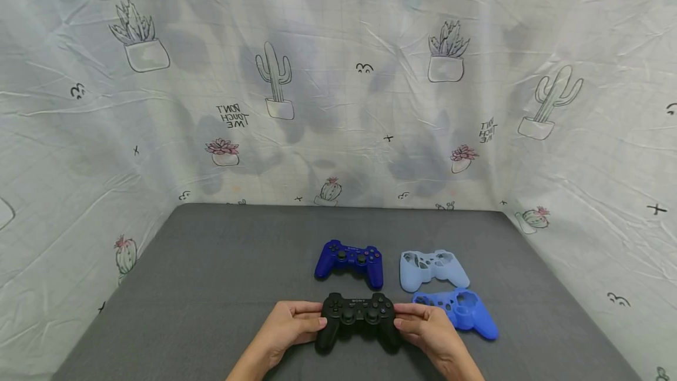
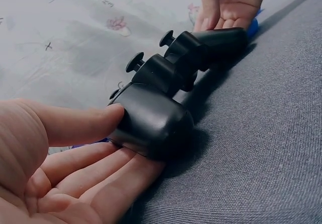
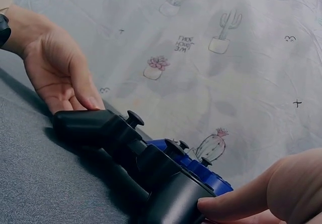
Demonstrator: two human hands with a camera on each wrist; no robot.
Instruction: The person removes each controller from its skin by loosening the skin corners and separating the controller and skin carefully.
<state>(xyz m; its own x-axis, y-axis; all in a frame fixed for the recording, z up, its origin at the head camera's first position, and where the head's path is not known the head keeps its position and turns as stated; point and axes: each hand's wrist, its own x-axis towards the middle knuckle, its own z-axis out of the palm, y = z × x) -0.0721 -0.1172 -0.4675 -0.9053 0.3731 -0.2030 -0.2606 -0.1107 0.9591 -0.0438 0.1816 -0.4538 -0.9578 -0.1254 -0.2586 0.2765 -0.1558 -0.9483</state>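
Observation:
A black game controller (image 1: 359, 310) lies between my two hands near the front of the table, its thumbsticks and buttons facing up. My left hand (image 1: 291, 328) grips its left side, the thumb on top and the fingers underneath, as the left wrist view shows at the handle (image 2: 156, 118). On the other side my right hand (image 1: 427, 328) pinches the right edge in the same way, with the thumb (image 3: 236, 201) on the black shell. Close below the controller is the grey cloth, where its shadow falls.
Behind the black controller lies a dark blue controller (image 1: 351, 256). To its right rests a light blue silicone controller cover (image 1: 423, 275), with a brighter blue cover (image 1: 468, 310) in front of it, partly behind my right hand. A cactus-print curtain (image 1: 338, 87) surrounds the grey table (image 1: 227, 263).

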